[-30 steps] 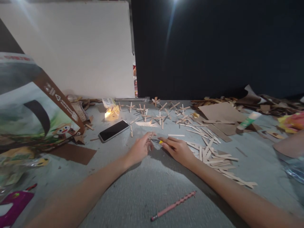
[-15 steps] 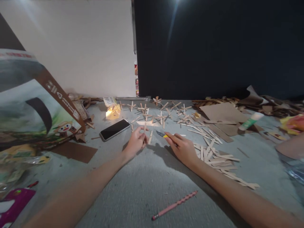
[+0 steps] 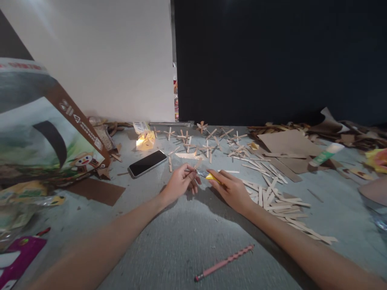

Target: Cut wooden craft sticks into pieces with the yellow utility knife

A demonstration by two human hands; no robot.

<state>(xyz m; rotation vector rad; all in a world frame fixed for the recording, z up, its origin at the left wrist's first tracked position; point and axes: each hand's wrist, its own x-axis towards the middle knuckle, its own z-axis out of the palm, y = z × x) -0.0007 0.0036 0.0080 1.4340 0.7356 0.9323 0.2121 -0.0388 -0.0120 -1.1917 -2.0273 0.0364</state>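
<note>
Gripping a yellow-handled knife (image 3: pixel 214 177), the right hand (image 3: pixel 232 190) points its blade (image 3: pixel 202 173) toward a small wooden stick (image 3: pixel 198 163) pinched in the left hand (image 3: pixel 180 181). Loose sticks (image 3: pixel 286 208) lie beside the right hand, a phone (image 3: pixel 148 163) near the left, crossed sticks (image 3: pixel 207 148) beyond both.

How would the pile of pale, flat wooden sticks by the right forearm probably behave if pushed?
The pale, flat wooden sticks would probably be light, being so thin. Their flat shape suggests sliding rather than rolling. Because they overlap loosely, pushing one could shift its neighbours.
</note>
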